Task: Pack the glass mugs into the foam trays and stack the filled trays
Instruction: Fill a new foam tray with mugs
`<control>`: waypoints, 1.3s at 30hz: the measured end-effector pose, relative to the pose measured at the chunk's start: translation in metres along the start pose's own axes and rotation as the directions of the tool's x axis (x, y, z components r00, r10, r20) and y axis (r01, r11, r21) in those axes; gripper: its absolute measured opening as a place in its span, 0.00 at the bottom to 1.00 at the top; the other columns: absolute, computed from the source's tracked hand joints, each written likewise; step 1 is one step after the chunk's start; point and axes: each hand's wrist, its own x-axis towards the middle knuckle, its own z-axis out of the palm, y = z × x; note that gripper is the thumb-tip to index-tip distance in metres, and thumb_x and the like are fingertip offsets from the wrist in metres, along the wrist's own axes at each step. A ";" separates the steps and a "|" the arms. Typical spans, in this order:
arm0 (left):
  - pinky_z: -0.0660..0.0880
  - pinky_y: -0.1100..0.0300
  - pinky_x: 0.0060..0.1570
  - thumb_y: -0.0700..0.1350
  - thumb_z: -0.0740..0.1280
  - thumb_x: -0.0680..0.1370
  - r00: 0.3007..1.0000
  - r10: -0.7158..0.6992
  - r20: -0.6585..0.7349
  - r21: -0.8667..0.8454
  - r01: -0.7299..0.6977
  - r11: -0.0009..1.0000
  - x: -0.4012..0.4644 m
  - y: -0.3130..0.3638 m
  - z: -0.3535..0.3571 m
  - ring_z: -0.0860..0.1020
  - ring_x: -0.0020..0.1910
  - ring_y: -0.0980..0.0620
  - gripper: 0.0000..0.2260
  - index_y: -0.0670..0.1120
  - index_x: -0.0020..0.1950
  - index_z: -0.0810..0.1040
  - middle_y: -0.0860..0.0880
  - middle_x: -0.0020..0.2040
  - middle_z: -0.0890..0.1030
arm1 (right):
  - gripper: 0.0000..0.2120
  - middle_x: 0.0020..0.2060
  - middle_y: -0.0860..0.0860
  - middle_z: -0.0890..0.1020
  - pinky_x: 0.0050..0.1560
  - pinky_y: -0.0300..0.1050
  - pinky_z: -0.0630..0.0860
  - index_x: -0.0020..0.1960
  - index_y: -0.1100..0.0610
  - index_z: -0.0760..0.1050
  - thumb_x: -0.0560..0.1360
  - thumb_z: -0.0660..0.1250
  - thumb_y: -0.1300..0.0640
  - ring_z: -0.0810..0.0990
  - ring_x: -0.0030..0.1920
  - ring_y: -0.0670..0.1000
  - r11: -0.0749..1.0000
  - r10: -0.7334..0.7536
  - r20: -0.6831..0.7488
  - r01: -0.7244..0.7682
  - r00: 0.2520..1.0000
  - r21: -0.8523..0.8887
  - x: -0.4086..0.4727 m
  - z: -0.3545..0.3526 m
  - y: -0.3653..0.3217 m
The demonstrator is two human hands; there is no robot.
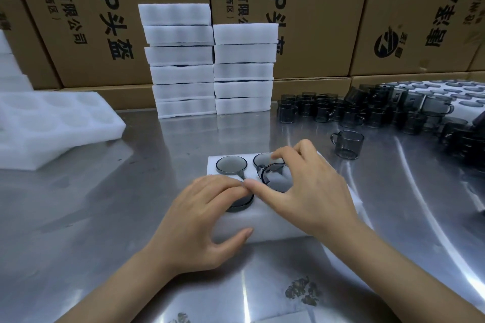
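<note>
Brushed steel, scuffed and glossy, covers the table (105,204). Near its front edge lies a white foam tray (262,225) with round pockets. The left hand (199,220) lies flat on a smoky glass mug (240,203) seated there, fingers straight, thumb on the tray's front wall. The right hand (307,191) pinches another tilted mug (275,177) over a pocket. Loose mugs (380,110) crowd the right edge. Filled trays (214,63) stack at the back before cardboard cartons (328,8) (printed "科技有限公司").
</note>
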 end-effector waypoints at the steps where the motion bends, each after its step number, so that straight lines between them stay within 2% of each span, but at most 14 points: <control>1: 0.70 0.55 0.60 0.53 0.69 0.71 1.000 0.004 0.009 -0.001 -0.004 1.000 0.002 0.002 -0.001 0.76 0.60 0.51 0.22 0.46 0.62 0.76 0.51 0.60 0.77 | 0.29 0.51 0.41 0.71 0.42 0.40 0.67 0.57 0.44 0.73 0.67 0.52 0.27 0.71 0.49 0.43 0.998 -0.030 0.014 0.030 0.999 0.063 0.000 -0.003 0.005; 4: 0.62 0.55 0.69 0.55 0.65 0.74 0.999 0.005 0.041 0.022 -0.006 1.000 0.008 0.011 -0.003 0.68 0.70 0.53 0.27 0.47 0.71 0.70 0.52 0.70 0.70 | 0.25 0.64 0.38 0.72 0.61 0.35 0.64 0.68 0.45 0.71 0.75 0.51 0.38 0.69 0.63 0.40 0.976 -0.091 0.012 0.087 0.996 0.201 -0.002 -0.014 0.020; 6: 0.58 0.54 0.72 0.56 0.62 0.74 0.997 0.006 0.071 0.052 -0.009 0.999 0.011 0.016 -0.001 0.63 0.73 0.54 0.28 0.47 0.72 0.67 0.53 0.73 0.66 | 0.23 0.68 0.38 0.69 0.67 0.35 0.61 0.70 0.46 0.69 0.76 0.54 0.44 0.65 0.68 0.38 0.967 -0.158 0.071 0.140 0.985 0.212 -0.004 -0.019 0.026; 8: 0.58 0.52 0.71 0.57 0.61 0.75 0.995 0.007 0.104 0.064 -0.014 0.998 0.013 0.018 0.000 0.62 0.74 0.54 0.29 0.46 0.73 0.67 0.52 0.73 0.65 | 0.25 0.70 0.37 0.65 0.70 0.34 0.56 0.72 0.46 0.65 0.76 0.54 0.43 0.61 0.70 0.37 0.962 -0.238 0.175 0.207 0.955 0.178 -0.007 -0.020 0.028; 12: 0.59 0.51 0.71 0.57 0.61 0.75 0.990 0.004 0.143 0.070 -0.014 0.997 0.013 0.018 0.002 0.62 0.74 0.53 0.29 0.45 0.72 0.67 0.51 0.73 0.65 | 0.26 0.71 0.33 0.58 0.69 0.26 0.48 0.73 0.43 0.59 0.77 0.50 0.39 0.52 0.71 0.31 0.964 -0.257 0.271 0.228 0.928 0.135 -0.008 -0.020 0.030; 17: 0.61 0.54 0.68 0.57 0.62 0.72 0.991 -0.021 0.130 0.060 0.013 0.998 0.013 0.021 0.003 0.69 0.69 0.53 0.27 0.46 0.67 0.74 0.53 0.68 0.73 | 0.31 0.72 0.32 0.51 0.73 0.35 0.49 0.76 0.41 0.53 0.74 0.38 0.36 0.47 0.73 0.33 0.964 -0.249 0.429 0.266 0.868 0.021 -0.007 -0.018 0.032; 20: 0.65 0.53 0.66 0.57 0.63 0.70 0.991 -0.030 0.129 0.067 0.022 0.998 0.013 0.022 0.004 0.74 0.65 0.53 0.25 0.46 0.63 0.78 0.53 0.64 0.77 | 0.27 0.75 0.35 0.50 0.74 0.41 0.49 0.76 0.42 0.50 0.79 0.40 0.37 0.46 0.74 0.37 0.952 -0.246 0.476 0.302 0.844 -0.042 -0.009 -0.015 0.032; 24: 0.70 0.53 0.63 0.57 0.64 0.69 0.995 -0.049 0.093 0.056 0.044 0.997 0.019 0.022 0.004 0.78 0.59 0.53 0.21 0.47 0.56 0.83 0.53 0.57 0.82 | 0.33 0.75 0.37 0.50 0.74 0.41 0.49 0.77 0.43 0.50 0.73 0.41 0.34 0.47 0.75 0.38 0.951 -0.244 0.485 0.305 0.840 -0.049 -0.010 -0.017 0.030; 28: 0.68 0.57 0.61 0.55 0.64 0.70 0.999 -0.037 0.040 0.090 0.033 0.995 0.026 0.026 0.007 0.81 0.53 0.52 0.17 0.46 0.48 0.84 0.54 0.50 0.84 | 0.35 0.75 0.37 0.52 0.75 0.42 0.49 0.77 0.43 0.51 0.72 0.39 0.32 0.47 0.75 0.39 0.947 -0.252 0.484 0.316 0.838 -0.055 -0.009 -0.016 0.030; 31: 0.69 0.56 0.59 0.55 0.64 0.71 0.998 -0.050 0.035 0.119 0.046 0.992 0.026 0.030 0.010 0.81 0.51 0.52 0.16 0.46 0.47 0.83 0.54 0.49 0.84 | 0.35 0.74 0.34 0.55 0.73 0.39 0.51 0.75 0.41 0.55 0.72 0.37 0.31 0.48 0.74 0.36 0.959 -0.255 0.457 0.284 0.852 0.004 -0.008 -0.015 0.032; 34: 0.73 0.52 0.59 0.56 0.63 0.72 0.997 -0.029 0.078 0.178 0.015 0.984 0.022 0.028 0.011 0.81 0.53 0.51 0.18 0.46 0.51 0.83 0.52 0.53 0.83 | 0.23 0.68 0.33 0.67 0.65 0.37 0.60 0.69 0.39 0.67 0.78 0.47 0.35 0.58 0.71 0.35 0.966 -0.171 0.364 0.082 0.916 0.247 0.000 -0.014 0.039; 36: 0.73 0.51 0.60 0.57 0.63 0.73 0.995 -0.004 0.100 0.228 -0.019 0.973 0.019 0.027 0.011 0.80 0.54 0.50 0.19 0.45 0.54 0.82 0.51 0.56 0.82 | 0.13 0.62 0.41 0.77 0.63 0.38 0.67 0.62 0.43 0.75 0.80 0.57 0.49 0.71 0.65 0.40 0.855 -0.066 0.189 -0.042 0.980 0.517 0.013 -0.014 0.053; 37: 0.73 0.50 0.59 0.56 0.62 0.74 0.995 0.012 0.102 0.246 -0.037 0.969 0.019 0.027 0.010 0.80 0.55 0.50 0.20 0.45 0.55 0.82 0.50 0.57 0.81 | 0.12 0.58 0.43 0.79 0.63 0.38 0.69 0.60 0.45 0.77 0.80 0.60 0.54 0.74 0.62 0.42 0.807 0.018 0.093 -0.069 0.996 0.586 0.022 -0.015 0.063; 39: 0.74 0.49 0.58 0.55 0.63 0.74 0.995 0.046 0.087 0.270 -0.068 0.960 0.019 0.027 0.010 0.80 0.54 0.49 0.20 0.44 0.58 0.81 0.48 0.60 0.80 | 0.11 0.56 0.44 0.80 0.61 0.41 0.70 0.59 0.49 0.77 0.79 0.61 0.57 0.76 0.59 0.44 0.805 0.223 -0.020 -0.173 0.974 0.567 0.038 -0.013 0.091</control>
